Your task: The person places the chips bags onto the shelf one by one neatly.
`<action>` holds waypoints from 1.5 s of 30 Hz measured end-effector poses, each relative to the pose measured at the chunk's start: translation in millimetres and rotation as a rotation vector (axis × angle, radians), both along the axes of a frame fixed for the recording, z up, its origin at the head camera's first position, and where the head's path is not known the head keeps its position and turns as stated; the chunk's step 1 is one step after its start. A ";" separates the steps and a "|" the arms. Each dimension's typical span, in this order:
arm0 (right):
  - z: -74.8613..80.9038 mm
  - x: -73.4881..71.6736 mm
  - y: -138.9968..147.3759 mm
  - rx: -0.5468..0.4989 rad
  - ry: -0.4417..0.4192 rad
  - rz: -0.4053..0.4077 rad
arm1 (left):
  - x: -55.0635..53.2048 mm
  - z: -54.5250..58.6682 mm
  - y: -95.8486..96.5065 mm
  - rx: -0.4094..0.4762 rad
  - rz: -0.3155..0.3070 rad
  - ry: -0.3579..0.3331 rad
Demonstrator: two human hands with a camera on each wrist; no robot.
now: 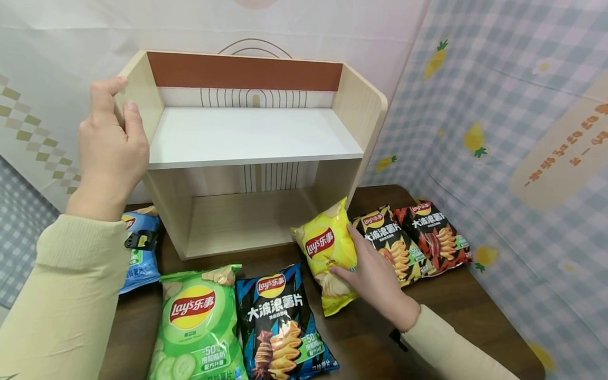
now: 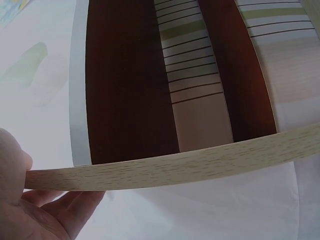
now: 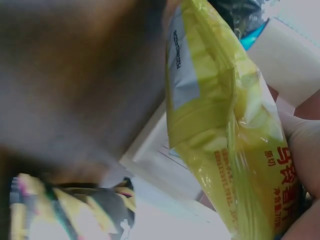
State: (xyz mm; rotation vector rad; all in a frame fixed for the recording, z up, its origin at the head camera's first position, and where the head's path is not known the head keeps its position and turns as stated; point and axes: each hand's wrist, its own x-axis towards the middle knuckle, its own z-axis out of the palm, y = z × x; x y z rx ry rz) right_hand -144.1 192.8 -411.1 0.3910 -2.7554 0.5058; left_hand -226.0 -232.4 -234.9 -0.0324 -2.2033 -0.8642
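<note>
My left hand [image 1: 114, 140] grips the upper left side panel of a small wooden shelf [image 1: 372, 97]; in the left wrist view the thumb and fingers [image 2: 75, 212] lie on either side of the panel's edge. With my right hand [image 1: 377, 272] I hold a yellow bag of chips [image 1: 328, 248] by its right side, tilted, in front of the shelf's lower right corner. The right wrist view shows the yellow bag's [image 3: 220, 115] back, with part of the hand at the right edge. Some right fingers are hidden behind the bag.
A green chip bag [image 1: 197, 322] and a black-and-blue one [image 1: 282, 322] lie before the shelf. To the right lie a black-and-gold bag [image 1: 389, 243] and a black-and-red bag [image 1: 434, 237]. A blue bag [image 1: 144, 248] sits left, partly behind the left forearm. Everything stands on a dark wooden table [image 1: 470, 316].
</note>
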 end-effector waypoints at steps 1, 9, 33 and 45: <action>0.9 -4.2 -2.4 0.002 0.017 0.005 | 0.5 0.2 0.1 -0.001 0.002 0.002; -0.3 -43.0 -26.4 -0.020 0.077 -0.016 | 3.5 1.2 1.9 -0.007 0.003 -0.002; -33.8 -98.8 -61.2 0.016 0.111 -0.061 | 3.9 0.6 1.9 -0.005 0.000 -0.002; -29.7 -71.9 -52.8 0.298 0.151 0.165 | 3.6 0.4 2.6 -0.001 -0.004 -0.002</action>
